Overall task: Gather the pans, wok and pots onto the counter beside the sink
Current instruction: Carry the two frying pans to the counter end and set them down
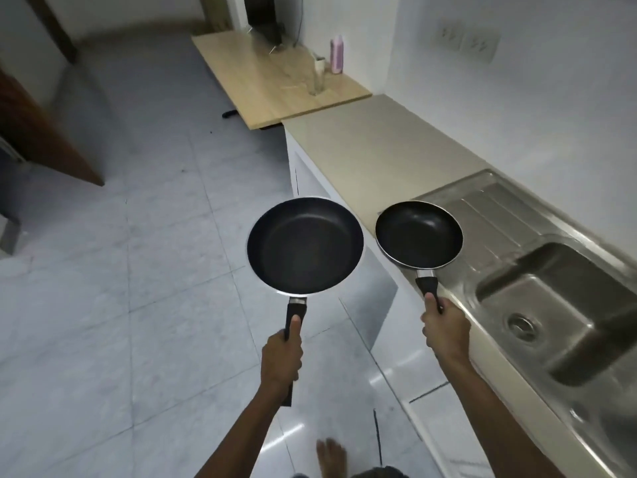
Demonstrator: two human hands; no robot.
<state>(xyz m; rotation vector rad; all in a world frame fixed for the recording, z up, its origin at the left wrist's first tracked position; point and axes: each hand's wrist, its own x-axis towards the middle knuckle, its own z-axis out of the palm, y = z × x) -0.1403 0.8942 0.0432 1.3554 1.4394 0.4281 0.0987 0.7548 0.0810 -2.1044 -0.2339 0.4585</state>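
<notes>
I hold two black non-stick frying pans level in front of me. The larger pan (305, 244) hangs over the tiled floor, its black handle gripped by my left hand (282, 360). The smaller pan (418, 234) hovers over the front edge of the counter and the sink's drainboard, its handle gripped by my right hand (444, 331). The beige counter (375, 150) lies beyond the pans, to the left of the steel sink (565, 305). No wok or pots are in view.
A wooden table (272, 84) adjoins the counter's far end, carrying a pink bottle (337, 54) and a glass (317, 79). A brown door (38, 132) stands at the left. My bare foot (331, 457) is on the glossy floor.
</notes>
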